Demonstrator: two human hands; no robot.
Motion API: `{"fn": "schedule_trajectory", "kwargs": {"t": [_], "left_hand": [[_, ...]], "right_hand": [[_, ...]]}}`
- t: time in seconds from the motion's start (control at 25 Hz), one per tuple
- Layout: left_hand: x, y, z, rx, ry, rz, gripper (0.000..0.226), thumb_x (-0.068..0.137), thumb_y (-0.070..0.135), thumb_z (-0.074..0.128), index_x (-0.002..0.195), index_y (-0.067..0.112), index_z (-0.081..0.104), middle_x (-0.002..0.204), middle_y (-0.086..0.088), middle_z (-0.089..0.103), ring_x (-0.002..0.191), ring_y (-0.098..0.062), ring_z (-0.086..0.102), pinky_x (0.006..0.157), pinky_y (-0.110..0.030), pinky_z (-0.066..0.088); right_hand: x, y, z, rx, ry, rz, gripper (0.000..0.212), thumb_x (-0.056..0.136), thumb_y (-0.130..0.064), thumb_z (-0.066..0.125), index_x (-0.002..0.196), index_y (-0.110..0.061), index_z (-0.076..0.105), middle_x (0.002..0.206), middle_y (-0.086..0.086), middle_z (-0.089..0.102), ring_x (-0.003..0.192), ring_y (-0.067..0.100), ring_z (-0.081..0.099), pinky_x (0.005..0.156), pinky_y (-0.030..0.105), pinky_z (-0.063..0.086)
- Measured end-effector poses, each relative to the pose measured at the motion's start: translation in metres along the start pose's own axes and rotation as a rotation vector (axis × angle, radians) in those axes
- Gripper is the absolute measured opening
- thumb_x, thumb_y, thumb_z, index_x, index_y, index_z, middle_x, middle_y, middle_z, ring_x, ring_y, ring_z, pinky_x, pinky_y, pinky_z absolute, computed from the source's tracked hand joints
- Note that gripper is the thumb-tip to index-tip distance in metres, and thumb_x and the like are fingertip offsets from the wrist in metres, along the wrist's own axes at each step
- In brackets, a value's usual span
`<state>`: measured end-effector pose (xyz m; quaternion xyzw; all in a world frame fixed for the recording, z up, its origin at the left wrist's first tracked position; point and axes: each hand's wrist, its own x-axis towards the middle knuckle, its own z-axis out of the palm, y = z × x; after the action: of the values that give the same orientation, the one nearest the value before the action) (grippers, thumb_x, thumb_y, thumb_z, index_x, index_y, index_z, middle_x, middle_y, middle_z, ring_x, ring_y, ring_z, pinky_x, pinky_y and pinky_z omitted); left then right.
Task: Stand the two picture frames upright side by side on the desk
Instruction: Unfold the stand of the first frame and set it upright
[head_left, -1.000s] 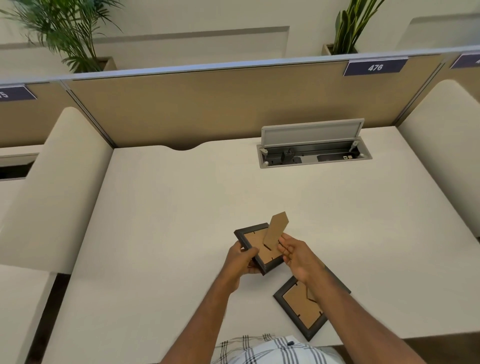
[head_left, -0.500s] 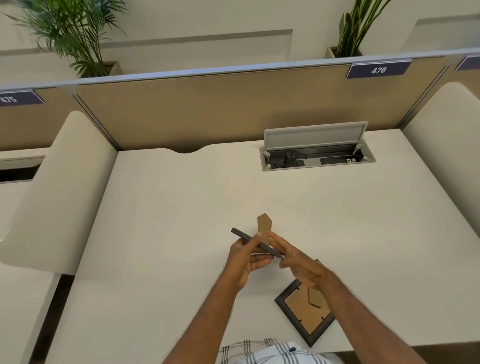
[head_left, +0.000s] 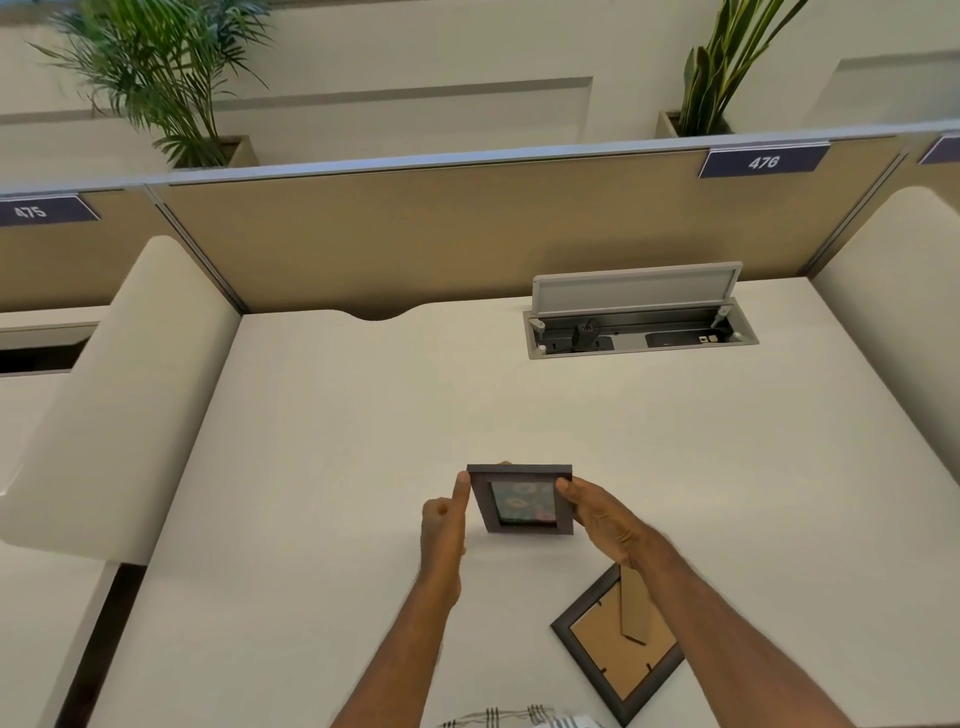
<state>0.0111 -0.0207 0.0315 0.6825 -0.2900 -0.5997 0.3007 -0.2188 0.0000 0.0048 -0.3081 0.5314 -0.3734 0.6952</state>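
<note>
A small dark picture frame (head_left: 522, 500) is upright in the middle of the desk (head_left: 337, 447), its picture side facing me and a bit of its cardboard stand showing above the top edge. My left hand (head_left: 444, 525) touches its left side with a raised thumb. My right hand (head_left: 602, 519) grips its right side. Whether its base rests on the desk I cannot tell. A second dark frame (head_left: 618, 642) lies face down near the front edge, turned like a diamond, brown backing and folded stand up, partly under my right forearm.
An open cable box (head_left: 639, 322) with a raised grey lid is set into the desk at the back right. A tan partition (head_left: 441, 234) closes the rear, and rounded cream dividers (head_left: 119, 395) flank both sides. Plants stand behind the partition.
The held frame has been turned over from back side up, through edge-on, to upright with its picture facing me, and moved slightly away. The other frame has not moved.
</note>
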Motion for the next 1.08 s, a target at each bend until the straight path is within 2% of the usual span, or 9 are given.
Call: {"fn": "schedule_trajectory", "kwargs": {"t": [0.12, 0.2, 0.32, 0.44, 0.52, 0.68, 0.92, 1.0, 1.08], "left_hand": [[0.004, 0.001, -0.003, -0.030, -0.180, 0.006, 0.058, 0.079, 0.078, 0.053, 0.102, 0.024, 0.060, 0.105, 0.010, 0.062, 0.104, -0.015, 0.055, 0.093, -0.038, 0.040], [0.007, 0.002, -0.001, -0.058, -0.253, -0.020, 0.060, 0.086, 0.072, 0.053, 0.120, 0.024, 0.064, 0.122, 0.007, 0.068, 0.117, -0.011, 0.060, 0.101, -0.040, 0.043], [0.014, 0.006, 0.001, -0.101, -0.213, -0.019, 0.063, 0.085, 0.069, 0.055, 0.119, 0.016, 0.065, 0.115, 0.001, 0.071, 0.108, -0.007, 0.064, 0.087, -0.032, 0.052], [0.020, 0.010, 0.002, -0.119, -0.201, -0.035, 0.051, 0.093, 0.064, 0.053, 0.112, 0.019, 0.067, 0.110, 0.000, 0.073, 0.102, -0.008, 0.067, 0.079, -0.029, 0.054], [0.022, 0.011, 0.003, -0.130, -0.199, -0.044, 0.044, 0.095, 0.063, 0.052, 0.108, 0.024, 0.068, 0.111, -0.001, 0.073, 0.102, -0.009, 0.067, 0.083, -0.031, 0.055], [0.024, 0.009, 0.006, -0.135, -0.188, -0.047, 0.049, 0.095, 0.063, 0.051, 0.113, 0.020, 0.067, 0.116, -0.003, 0.073, 0.106, -0.011, 0.066, 0.100, -0.041, 0.053], [0.020, 0.009, 0.008, -0.116, -0.191, -0.057, 0.045, 0.094, 0.065, 0.051, 0.110, 0.026, 0.065, 0.116, 0.002, 0.070, 0.109, -0.012, 0.064, 0.092, -0.035, 0.051], [0.017, 0.004, 0.009, -0.111, -0.171, -0.069, 0.040, 0.096, 0.062, 0.051, 0.115, 0.028, 0.058, 0.115, 0.011, 0.064, 0.115, -0.015, 0.056, 0.101, -0.038, 0.045], [0.016, -0.004, 0.008, -0.107, -0.099, -0.077, 0.038, 0.098, 0.059, 0.051, 0.121, 0.029, 0.050, 0.118, 0.011, 0.057, 0.119, -0.016, 0.048, 0.106, -0.041, 0.042]], "right_hand": [[0.007, 0.000, 0.007, 0.074, 0.046, 0.042, 0.085, 0.059, -0.071, 0.081, 0.126, -0.020, 0.067, 0.128, 0.002, 0.073, 0.122, 0.016, 0.066, 0.098, 0.026, 0.050], [0.013, -0.001, 0.012, 0.101, 0.068, 0.054, 0.085, 0.064, -0.072, 0.077, 0.129, -0.019, 0.065, 0.127, 0.003, 0.073, 0.119, 0.017, 0.068, 0.094, 0.026, 0.053], [0.021, -0.002, 0.018, 0.144, 0.095, 0.075, 0.060, 0.084, -0.059, 0.060, 0.128, -0.020, 0.064, 0.128, 0.006, 0.073, 0.118, 0.020, 0.069, 0.100, 0.034, 0.053], [0.027, 0.001, 0.020, 0.209, 0.118, 0.101, 0.050, 0.087, -0.053, 0.057, 0.126, -0.022, 0.066, 0.128, 0.007, 0.072, 0.122, 0.025, 0.065, 0.112, 0.044, 0.045], [0.029, 0.003, 0.021, 0.244, 0.127, 0.118, 0.052, 0.087, -0.053, 0.057, 0.127, -0.021, 0.065, 0.131, 0.009, 0.070, 0.126, 0.028, 0.062, 0.115, 0.046, 0.041], [0.031, 0.002, 0.022, 0.259, 0.144, 0.118, 0.049, 0.088, -0.053, 0.055, 0.125, -0.023, 0.065, 0.130, 0.008, 0.070, 0.125, 0.027, 0.063, 0.113, 0.044, 0.043], [0.025, 0.000, 0.023, 0.142, 0.199, 0.123, 0.047, 0.085, -0.062, 0.054, 0.114, -0.028, 0.069, 0.111, -0.004, 0.079, 0.108, 0.015, 0.071, 0.094, 0.031, 0.050], [0.017, 0.003, 0.016, 0.098, 0.255, 0.088, 0.053, 0.080, -0.064, 0.058, 0.118, -0.028, 0.067, 0.116, -0.008, 0.076, 0.115, 0.013, 0.065, 0.102, 0.035, 0.043], [0.006, 0.011, 0.005, 0.086, 0.314, 0.042, 0.053, 0.084, -0.058, 0.061, 0.129, -0.029, 0.062, 0.135, -0.005, 0.064, 0.128, 0.018, 0.055, 0.114, 0.042, 0.035]]}}
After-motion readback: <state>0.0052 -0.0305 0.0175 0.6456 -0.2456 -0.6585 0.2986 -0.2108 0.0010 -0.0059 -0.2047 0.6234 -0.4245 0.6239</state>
